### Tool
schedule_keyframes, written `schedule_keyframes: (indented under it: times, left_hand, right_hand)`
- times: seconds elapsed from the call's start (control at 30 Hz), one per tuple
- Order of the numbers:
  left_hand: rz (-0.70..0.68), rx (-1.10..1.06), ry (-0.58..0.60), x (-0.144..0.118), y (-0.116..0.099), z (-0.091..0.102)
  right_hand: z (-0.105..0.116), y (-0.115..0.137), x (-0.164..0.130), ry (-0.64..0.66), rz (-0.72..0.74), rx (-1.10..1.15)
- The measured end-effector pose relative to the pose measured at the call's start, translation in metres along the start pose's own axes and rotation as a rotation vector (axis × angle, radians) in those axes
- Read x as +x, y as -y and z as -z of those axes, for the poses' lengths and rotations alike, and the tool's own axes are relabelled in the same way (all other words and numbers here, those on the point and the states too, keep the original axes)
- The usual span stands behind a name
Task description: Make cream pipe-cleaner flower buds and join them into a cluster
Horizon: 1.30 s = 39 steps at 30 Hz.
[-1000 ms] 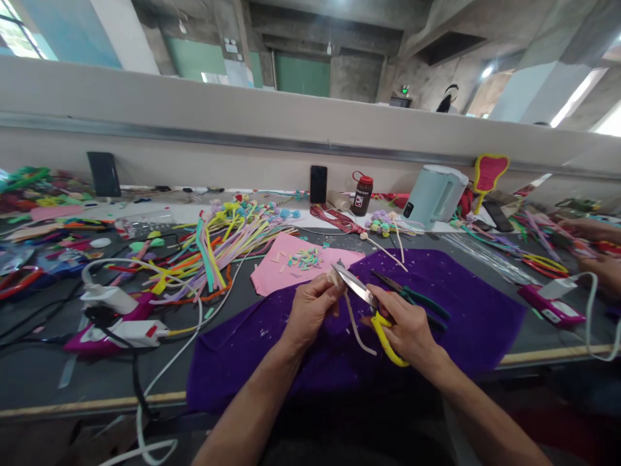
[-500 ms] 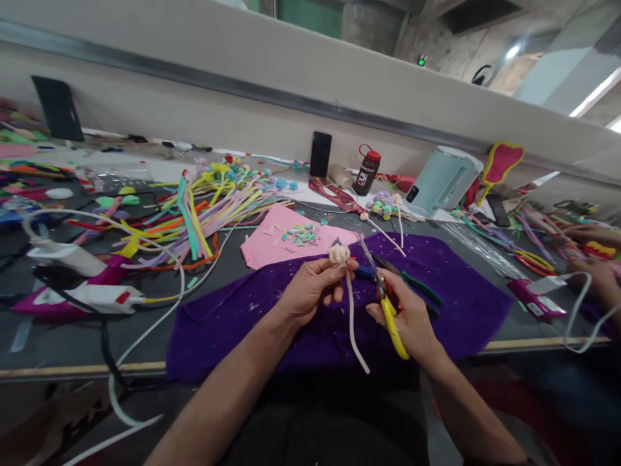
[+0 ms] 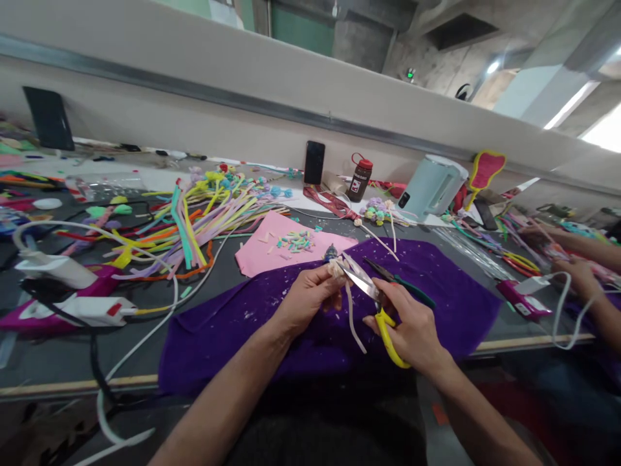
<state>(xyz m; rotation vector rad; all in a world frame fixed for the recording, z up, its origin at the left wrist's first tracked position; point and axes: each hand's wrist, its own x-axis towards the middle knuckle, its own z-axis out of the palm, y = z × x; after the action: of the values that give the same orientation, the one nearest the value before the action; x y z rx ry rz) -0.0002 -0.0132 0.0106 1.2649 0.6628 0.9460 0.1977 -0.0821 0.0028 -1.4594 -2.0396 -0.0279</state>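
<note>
My left hand [image 3: 310, 294] pinches a small cream pipe-cleaner flower [image 3: 336, 268] with a long cream stem [image 3: 354, 323] hanging down from it. My right hand [image 3: 407, 317] holds yellow-handled scissors [image 3: 361, 283]. The scissor blades are parted and their tips reach the flower's right side. Just beyond the flower a small dark bluish piece [image 3: 330, 252] shows; I cannot make out what it is. Under both hands lies a purple cloth [image 3: 233, 323] sprinkled with pale clippings. Green-handled pliers [image 3: 412, 292] rest on the cloth behind my right hand.
A pink sheet [image 3: 257, 249] carries short coloured clippings. Left of it lie bundled pipe cleaners [image 3: 208, 213] and power strips [image 3: 97, 310] with cables. Behind stand a phone [image 3: 314, 162], a brown bottle [image 3: 359, 181] and a pale blue kettle [image 3: 431, 188]. A co-worker's hands [image 3: 577, 275] are at the right.
The scissors have swung left, blades now parted and against the flower instead of upright beside it. My left hand has turned the flower slightly. The whole view has shifted a little.
</note>
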Motion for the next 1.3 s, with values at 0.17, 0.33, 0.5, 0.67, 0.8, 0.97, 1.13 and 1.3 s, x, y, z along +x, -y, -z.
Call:
schedule_keyframes:
  times: [0.17, 0.33, 0.5, 0.67, 0.8, 0.97, 1.13, 1.3]
  left_hand:
    - [-0.062, 0.105, 0.025, -0.0016, -0.0021, -0.002]
    - [-0.071, 0.143, 0.031, -0.0021, -0.0011, -0.003]
    - [-0.069, 0.15, 0.041, -0.002, 0.0002, -0.0019]
    - [-0.077, 0.129, 0.029, -0.0026, 0.0002, -0.0021]
    - [-0.062, 0.146, 0.034, -0.0034, -0.0021, -0.0024]
    - [-0.062, 0.138, 0.03, -0.0041, -0.0031, -0.0026]
    - [-0.077, 0.114, 0.027, -0.004, -0.0012, -0.0033]
    - [-0.083, 0.114, 0.031, -0.004, -0.0022, -0.0038]
  right_hand:
    - [0.0071, -0.0025, -0.0023, 0.035, 0.012, -0.036]
    - [0.0085, -0.0014, -0.0015, 0.042, 0.027, -0.041]
    - [0.0068, 0.0004, 0.0022, 0.027, 0.042, -0.041]
    - [0.0055, 0.0009, 0.0033, 0.007, 0.063, -0.037]
    - [0.0045, -0.0005, 0.0027, 0.009, 0.073, -0.041]
    - [0.0045, -0.0042, 0.0017, 0.006, 0.096, -0.052]
    - [0.0041, -0.0063, 0.0003, 0.021, 0.088, -0.056]
    - [0.003, -0.0065, 0.0, 0.012, 0.1, -0.047]
